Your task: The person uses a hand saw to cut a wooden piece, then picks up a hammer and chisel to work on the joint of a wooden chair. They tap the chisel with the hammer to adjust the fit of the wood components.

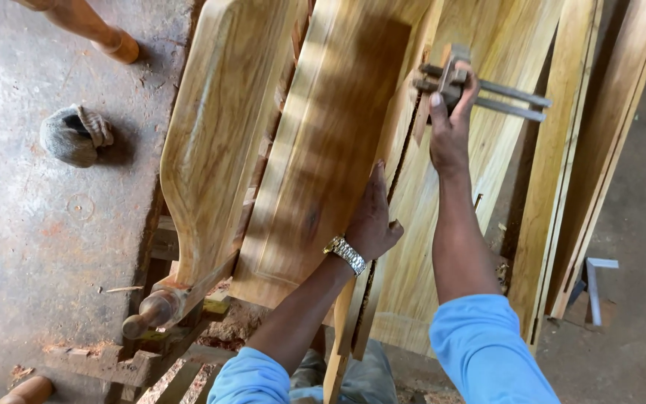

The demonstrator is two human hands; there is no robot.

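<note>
The wooden marking gauge with two grey metal rods (457, 88) sits clasped in the right hand (450, 127), fingers wrapped tight round its block, against the edge of a pale yellow-brown grained plank (323, 150). Below that grip, the left hand (371, 221) presses flat, fingers spread, on this plank.

The concrete floor (31, 194) fills the left of the frame, grey, stained and dusted with reddish sawdust. A grey knitted cap (75, 135) lies on it at the upper left, with a turned wooden leg (95, 30) just above, near the top edge. Another turned piece (28, 390) lies in the lower left corner. Sawdust and wood offcuts (106, 359) gather along the bottom centre. At the lower right, a metal square (594, 288) rests on the floor beside the leaning boards.
</note>
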